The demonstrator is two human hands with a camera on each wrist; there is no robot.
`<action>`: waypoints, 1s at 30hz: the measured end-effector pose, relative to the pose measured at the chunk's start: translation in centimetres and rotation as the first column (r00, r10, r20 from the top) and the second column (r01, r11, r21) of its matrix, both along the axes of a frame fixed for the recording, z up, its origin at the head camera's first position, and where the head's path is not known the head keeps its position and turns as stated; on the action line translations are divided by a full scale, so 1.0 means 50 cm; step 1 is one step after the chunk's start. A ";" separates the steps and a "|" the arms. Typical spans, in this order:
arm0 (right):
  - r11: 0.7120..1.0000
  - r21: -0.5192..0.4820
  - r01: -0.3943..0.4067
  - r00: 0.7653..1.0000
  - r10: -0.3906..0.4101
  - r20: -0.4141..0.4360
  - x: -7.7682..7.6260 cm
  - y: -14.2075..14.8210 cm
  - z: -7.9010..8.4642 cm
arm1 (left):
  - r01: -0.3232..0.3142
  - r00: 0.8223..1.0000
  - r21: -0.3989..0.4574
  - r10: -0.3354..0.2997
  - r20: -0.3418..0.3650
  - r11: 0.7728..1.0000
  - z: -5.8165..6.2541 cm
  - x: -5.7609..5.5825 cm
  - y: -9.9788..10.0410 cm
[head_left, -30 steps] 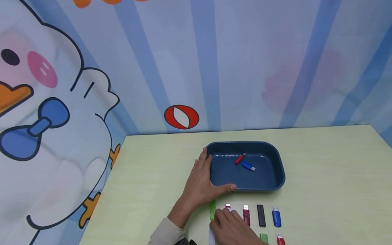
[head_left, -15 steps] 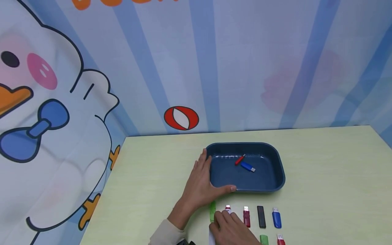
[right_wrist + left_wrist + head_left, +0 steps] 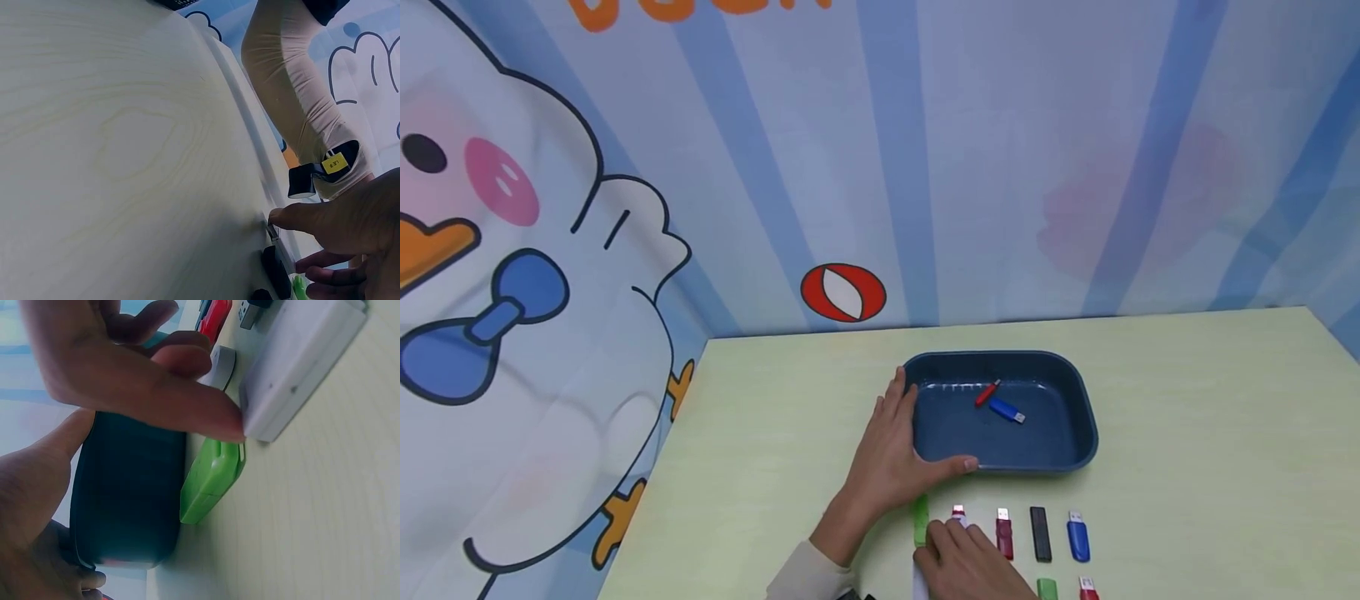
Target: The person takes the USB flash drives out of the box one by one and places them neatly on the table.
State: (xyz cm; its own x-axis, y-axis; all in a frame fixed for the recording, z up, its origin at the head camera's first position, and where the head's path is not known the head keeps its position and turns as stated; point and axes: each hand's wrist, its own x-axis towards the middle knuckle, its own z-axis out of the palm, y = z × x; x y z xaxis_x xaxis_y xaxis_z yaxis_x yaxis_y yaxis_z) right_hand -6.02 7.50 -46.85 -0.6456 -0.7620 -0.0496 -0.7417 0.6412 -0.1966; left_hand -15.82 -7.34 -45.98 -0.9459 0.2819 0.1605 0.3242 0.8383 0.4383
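My left hand (image 3: 887, 458) rests on the near left corner of a dark blue tray (image 3: 955, 437), fingers along the left side and thumb at the front rim. A red USB stick (image 3: 987, 392) and a blue USB stick (image 3: 1006, 410) lie in the tray. Below it, my right hand (image 3: 973, 562) is bent over a white USB stick (image 3: 300, 362). In the left wrist view one fingertip presses its end; the right wrist view shows the thumb at its other end. A green USB stick (image 3: 212, 478) lies between that finger and the tray.
Right of my right hand are a dark red stick (image 3: 1003, 533), a black stick (image 3: 1040, 533) and a blue stick (image 3: 1078, 537). Nearer the bottom edge lie a green stick (image 3: 1047, 588) and a red stick (image 3: 1087, 588). A printed backdrop (image 3: 985, 167) stands behind the table.
The head view has tilted slightly, so everything sits a little lower in the picture. Both hands and the sticks keep their places.
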 end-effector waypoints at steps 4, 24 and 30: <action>1.000 -0.013 0.004 1.000 -0.003 0.015 0.003 0.000 0.004 | 0.001 1.000 -0.004 -0.001 -0.004 1.000 0.000 0.000 0.002; 0.954 -0.287 0.089 0.994 -0.069 0.079 -0.026 0.024 0.052 | -0.009 0.999 -0.027 0.010 0.046 1.000 0.007 0.000 -0.002; 0.935 -0.304 0.182 0.983 -0.183 0.025 -0.048 0.047 0.083 | -0.003 1.000 -0.044 0.004 0.028 0.999 0.007 -0.002 -0.003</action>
